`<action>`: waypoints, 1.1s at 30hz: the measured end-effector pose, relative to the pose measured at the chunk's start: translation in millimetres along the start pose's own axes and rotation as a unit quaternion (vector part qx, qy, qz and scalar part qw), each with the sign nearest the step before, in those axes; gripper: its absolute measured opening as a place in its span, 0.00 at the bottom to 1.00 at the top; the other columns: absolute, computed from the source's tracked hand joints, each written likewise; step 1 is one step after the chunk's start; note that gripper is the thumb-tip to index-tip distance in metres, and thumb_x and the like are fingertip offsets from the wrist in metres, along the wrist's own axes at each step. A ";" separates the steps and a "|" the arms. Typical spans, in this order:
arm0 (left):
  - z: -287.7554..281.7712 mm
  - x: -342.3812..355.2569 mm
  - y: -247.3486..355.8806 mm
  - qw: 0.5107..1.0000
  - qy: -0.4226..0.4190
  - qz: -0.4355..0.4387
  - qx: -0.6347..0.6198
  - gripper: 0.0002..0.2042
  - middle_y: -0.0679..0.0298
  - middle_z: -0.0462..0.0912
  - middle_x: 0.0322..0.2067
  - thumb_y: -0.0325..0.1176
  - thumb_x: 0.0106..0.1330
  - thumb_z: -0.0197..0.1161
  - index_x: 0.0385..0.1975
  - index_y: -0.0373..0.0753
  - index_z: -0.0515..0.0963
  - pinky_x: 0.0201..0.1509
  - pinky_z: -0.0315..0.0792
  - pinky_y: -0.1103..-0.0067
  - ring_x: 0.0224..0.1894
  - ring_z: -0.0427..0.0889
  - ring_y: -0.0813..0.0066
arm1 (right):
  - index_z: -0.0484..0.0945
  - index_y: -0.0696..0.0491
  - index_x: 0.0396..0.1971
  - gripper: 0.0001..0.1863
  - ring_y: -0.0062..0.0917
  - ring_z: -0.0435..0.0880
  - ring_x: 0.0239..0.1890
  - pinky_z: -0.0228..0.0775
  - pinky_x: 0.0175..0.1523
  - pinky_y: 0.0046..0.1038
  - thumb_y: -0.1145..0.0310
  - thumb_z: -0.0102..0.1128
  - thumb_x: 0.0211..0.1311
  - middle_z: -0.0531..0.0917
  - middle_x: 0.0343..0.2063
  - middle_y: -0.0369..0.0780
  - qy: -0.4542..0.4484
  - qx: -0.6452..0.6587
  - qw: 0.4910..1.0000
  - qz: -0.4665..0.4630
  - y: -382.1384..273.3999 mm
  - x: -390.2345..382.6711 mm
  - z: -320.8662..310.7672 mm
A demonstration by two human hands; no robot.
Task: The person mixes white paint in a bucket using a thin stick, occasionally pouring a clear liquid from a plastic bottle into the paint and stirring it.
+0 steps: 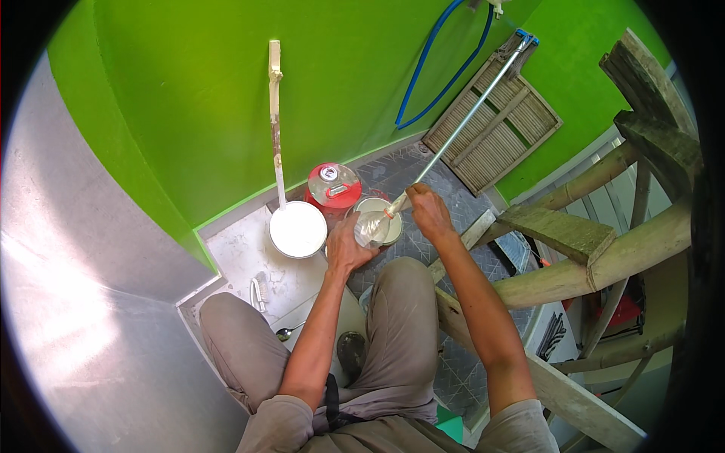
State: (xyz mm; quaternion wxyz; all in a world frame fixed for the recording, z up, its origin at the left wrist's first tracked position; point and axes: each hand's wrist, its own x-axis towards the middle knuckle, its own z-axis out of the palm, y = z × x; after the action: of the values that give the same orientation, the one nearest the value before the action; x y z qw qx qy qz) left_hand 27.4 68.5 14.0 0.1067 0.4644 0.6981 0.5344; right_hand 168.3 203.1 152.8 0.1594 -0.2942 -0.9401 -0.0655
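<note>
Grey wall [98, 302] far left on my feed. Next, white brush [259, 292] on pale floor tile [234, 253]. Then a stick [276, 124], blotchy cream and brown, standing upright out of a round white pail [298, 229]; metal spoon [289, 332] below, on the floor. Red can [334, 198] just right of the pail, silver top, white cap.

Left grip [349, 245]: fingers curved, cupping the near side of the clear pouch [371, 228]. Pouch is thin see-through plastic by the look of it, glossy, wrinkled, pale inside, bulging at the lower end. It sits at the mouth of a smaller pail [393, 231]; can't tell whether it touches the rim. Pale stem [398, 203] slopes up-right from it, orange band near the join; can't tell if both are one piece.

Right grip [430, 215]: fingers closed, pinching the stem's upper end. Silver pole [472, 109] behind it, blue head up top, slatted panel [491, 128] against green wall.
</note>
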 end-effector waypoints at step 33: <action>-2.7 -1.0 2.2 0.998 -0.049 -0.045 0.001 0.45 0.45 0.86 0.50 0.40 0.34 0.85 0.61 0.36 0.79 0.60 0.79 0.61 0.53 0.85 0.47 | 0.82 0.61 0.42 0.12 0.44 0.84 0.50 0.80 0.54 0.41 0.76 0.51 0.66 0.82 0.43 0.48 0.021 -0.026 0.998 -0.046 -1.6 -4.8 13.2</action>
State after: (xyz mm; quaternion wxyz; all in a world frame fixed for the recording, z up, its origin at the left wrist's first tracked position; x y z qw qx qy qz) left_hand 27.4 65.9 16.6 0.1643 0.4582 0.7126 0.5052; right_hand 167.7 202.1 138.6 0.1683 -0.2533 -0.9470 -0.1035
